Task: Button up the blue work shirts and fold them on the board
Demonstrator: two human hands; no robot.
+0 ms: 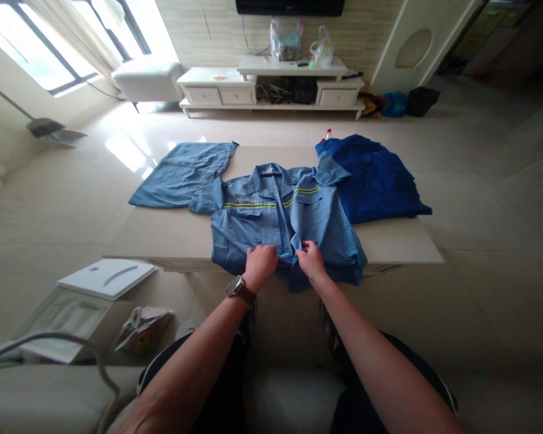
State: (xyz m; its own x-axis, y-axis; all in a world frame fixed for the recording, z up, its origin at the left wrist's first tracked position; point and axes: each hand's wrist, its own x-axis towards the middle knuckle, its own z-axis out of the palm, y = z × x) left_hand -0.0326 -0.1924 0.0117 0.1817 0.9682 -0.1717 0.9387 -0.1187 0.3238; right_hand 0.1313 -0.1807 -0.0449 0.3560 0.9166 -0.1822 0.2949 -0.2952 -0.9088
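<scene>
A light blue work shirt (271, 217) with yellow reflective stripes lies face up on a pale low table (172, 235), its hem hanging over the near edge. My left hand (260, 265), with a watch on the wrist, is closed on the left front panel near the hem. My right hand (311, 260) pinches the right front panel's edge beside it. Both hands meet at the shirt's front opening.
Light blue trousers (181, 175) lie at the table's far left, a dark blue garment (375, 178) at the far right. A white TV cabinet (271, 90) stands by the back wall. A white box (106, 277) and bags sit on the floor at my left.
</scene>
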